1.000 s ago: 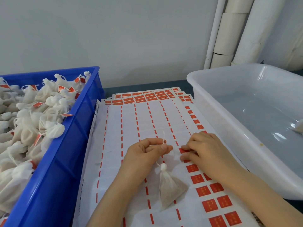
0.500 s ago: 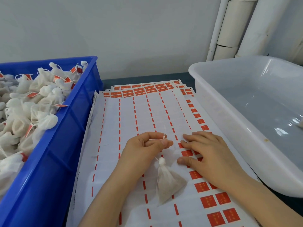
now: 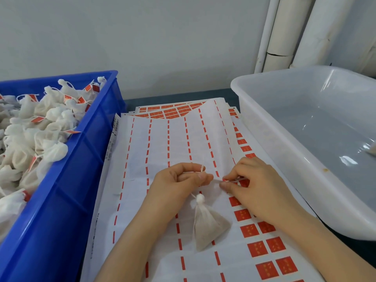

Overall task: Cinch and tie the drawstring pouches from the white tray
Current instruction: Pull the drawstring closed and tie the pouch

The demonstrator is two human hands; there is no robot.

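A small white mesh pouch (image 3: 207,226) with dark filling lies on the sticker sheets (image 3: 162,143), its neck cinched into a little knot. My left hand (image 3: 177,184) pinches the pouch's white drawstring between thumb and forefinger, just above the knot. My right hand (image 3: 256,188) sits right beside it and pinches a small red sticker at its fingertips; the top sheet lifts into a hump behind the hand. The white tray (image 3: 270,127) stands at the right; only a sliver of something pale shows at its far right edge.
A blue crate (image 3: 67,180) at the left is heaped with tied white pouches carrying red tags. Red stickers remain in rows along the sheets' right side. White pipes (image 3: 284,33) run up the wall behind the tray.
My right hand went from lying flat on the sheet to pinching a red sticker, and the top sheet has risen. The left hand kept its hold on the drawstring.
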